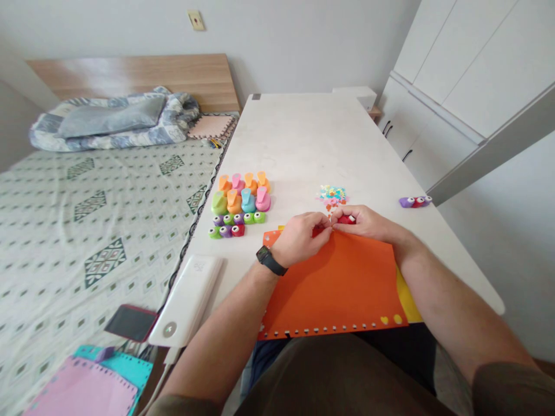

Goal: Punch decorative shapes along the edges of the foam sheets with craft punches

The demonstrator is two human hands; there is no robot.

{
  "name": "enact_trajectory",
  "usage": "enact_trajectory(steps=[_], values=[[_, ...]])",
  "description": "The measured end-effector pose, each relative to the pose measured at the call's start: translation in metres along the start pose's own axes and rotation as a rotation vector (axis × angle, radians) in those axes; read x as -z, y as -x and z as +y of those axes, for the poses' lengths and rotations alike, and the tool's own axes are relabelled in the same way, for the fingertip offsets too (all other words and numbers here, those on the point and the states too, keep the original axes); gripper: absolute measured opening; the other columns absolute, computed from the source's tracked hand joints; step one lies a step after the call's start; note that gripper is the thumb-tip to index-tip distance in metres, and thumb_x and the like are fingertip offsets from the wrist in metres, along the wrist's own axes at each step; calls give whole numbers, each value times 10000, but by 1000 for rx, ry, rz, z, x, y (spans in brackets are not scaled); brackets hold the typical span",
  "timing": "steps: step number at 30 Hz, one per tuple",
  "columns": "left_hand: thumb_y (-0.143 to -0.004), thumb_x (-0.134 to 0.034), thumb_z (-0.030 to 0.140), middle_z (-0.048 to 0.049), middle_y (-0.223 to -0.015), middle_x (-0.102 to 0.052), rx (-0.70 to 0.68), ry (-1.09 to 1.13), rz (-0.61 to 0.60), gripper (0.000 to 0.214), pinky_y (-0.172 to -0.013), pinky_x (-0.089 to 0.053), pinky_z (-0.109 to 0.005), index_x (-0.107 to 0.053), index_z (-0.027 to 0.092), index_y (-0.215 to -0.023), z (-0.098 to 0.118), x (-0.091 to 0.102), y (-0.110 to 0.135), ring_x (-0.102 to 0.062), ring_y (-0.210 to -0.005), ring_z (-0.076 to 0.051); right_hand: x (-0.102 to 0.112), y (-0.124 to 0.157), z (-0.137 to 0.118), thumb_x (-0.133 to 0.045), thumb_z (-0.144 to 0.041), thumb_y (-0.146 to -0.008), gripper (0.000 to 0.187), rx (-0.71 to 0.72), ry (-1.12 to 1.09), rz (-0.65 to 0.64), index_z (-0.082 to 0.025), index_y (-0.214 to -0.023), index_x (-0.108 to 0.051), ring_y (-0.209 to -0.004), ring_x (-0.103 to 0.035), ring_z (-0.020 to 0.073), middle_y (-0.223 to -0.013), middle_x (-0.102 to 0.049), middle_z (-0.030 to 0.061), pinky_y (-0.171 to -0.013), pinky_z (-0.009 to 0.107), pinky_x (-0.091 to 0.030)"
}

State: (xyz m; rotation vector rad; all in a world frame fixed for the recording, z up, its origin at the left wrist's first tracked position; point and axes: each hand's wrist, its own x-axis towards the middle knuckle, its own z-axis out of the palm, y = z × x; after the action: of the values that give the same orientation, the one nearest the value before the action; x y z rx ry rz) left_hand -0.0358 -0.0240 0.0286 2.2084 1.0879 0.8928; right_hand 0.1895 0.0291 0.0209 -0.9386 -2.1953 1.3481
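My left hand [303, 234], with a black watch on its wrist, is closed over the far edge of an orange sheet of paper [329, 283]. A bit of red shows between its thumb and fingers, but what they grip is mostly hidden. Meeting its fingertips, my right hand [364, 222] is curled round a small red craft punch [347, 220] at the same edge. Small cut-outs line the sheet's near edge, where a yellow sheet [406, 294] shows through and sticks out at the right. Just beyond my hands lies a pile of punched paper shapes [333, 193].
Larger craft punches [234, 201] and smaller ones [225, 231] stand in rows at the left of the white table [295, 133]. Several small punches [415, 201] sit near the right edge. A white power bank [186, 300] with a cable lies front left, beside a phone [131, 322].
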Motion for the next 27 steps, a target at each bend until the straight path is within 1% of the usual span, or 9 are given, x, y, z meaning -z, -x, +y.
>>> enact_trajectory(steps=[6, 9, 10, 12, 14, 16, 19, 24, 27], values=[[-934, -517, 200, -33, -820, -671, -21, -12, -15, 140, -730, -466, -263, -611, 174, -834, 1, 0, 0, -596, -750, -129, -3, 1, -3, -641, -452, -901, 243, -18, 29, 26, -219, -938, -700, -915, -628, 206, -946, -701, 29, -865, 331, -478], [-931, -524, 201, -32, -826, -676, -9, -16, -5, 126, -736, -475, -265, -620, 174, -854, 2, 2, -1, -602, -754, -131, -2, 1, -1, -642, -467, -892, 263, -33, 28, 41, -213, -933, -693, -858, -622, 192, -919, -691, 23, -809, 313, -476], [-932, -526, 204, -32, -829, -678, 1, -18, 2, 121, -737, -478, -266, -622, 175, -864, 1, 2, -1, -603, -755, -133, -1, 0, 1, -643, -473, -886, 271, -54, 44, 73, -212, -934, -695, -820, -616, 185, -896, -686, 21, -771, 305, -472], [-936, -529, 217, -35, -835, -682, 26, -22, 11, 119, -738, -484, -270, -625, 177, -879, 0, 3, -1, -609, -757, -137, 2, -1, 8, -646, -459, -875, 263, -95, 156, 193, -214, -943, -711, -769, -602, 179, -862, -677, 22, -717, 296, -457], [-940, -532, 231, -38, -839, -689, 46, -26, 3, 124, -735, -487, -273, -630, 177, -888, -2, 2, 0, -618, -761, -141, 7, -3, 17, -637, -403, -871, 233, -101, 366, 340, -219, -970, -740, -796, -607, 196, -878, -678, 44, -737, 307, -454], [-941, -537, 240, -38, -841, -696, 59, -37, -17, 128, -726, -486, -272, -637, 177, -894, -4, 1, 0, -627, -763, -143, 10, -4, 26, -621, -347, -869, 230, -85, 569, 410, -227, -1004, -763, -862, -617, 223, -926, -685, 76, -792, 327, -455], [-944, -539, 242, -36, -850, -704, 64, -54, -38, 129, -714, -480, -268, -645, 177, -907, -8, -1, 1, -635, -767, -143, 14, -5, 34, -595, -327, -886, 254, -99, 695, 403, -240, -1045, -773, -904, -628, 243, -954, -694, 95, -824, 338, -457], [-942, -544, 231, -36, -853, -711, 66, -75, -42, 124, -707, -481, -265, -652, 175, -919, -10, -3, 2, -642, -764, -141, 16, -4, 34, -593, -341, -900, 217, -117, 711, 430, -231, -976, -763, -911, -639, 245, -946, -705, 92, -830, 340, -456], [-937, -543, 225, -37, -850, -713, 68, -90, -48, 125, -704, -481, -264, -657, 176, -924, -12, -4, 2, -645, -761, -142, 18, -4, 37, -589, -333, -900, 238, -126, 713, 413, -231, -1008, -774, -887, -639, 245, -931, -698, 96, -814, 343, -457]])
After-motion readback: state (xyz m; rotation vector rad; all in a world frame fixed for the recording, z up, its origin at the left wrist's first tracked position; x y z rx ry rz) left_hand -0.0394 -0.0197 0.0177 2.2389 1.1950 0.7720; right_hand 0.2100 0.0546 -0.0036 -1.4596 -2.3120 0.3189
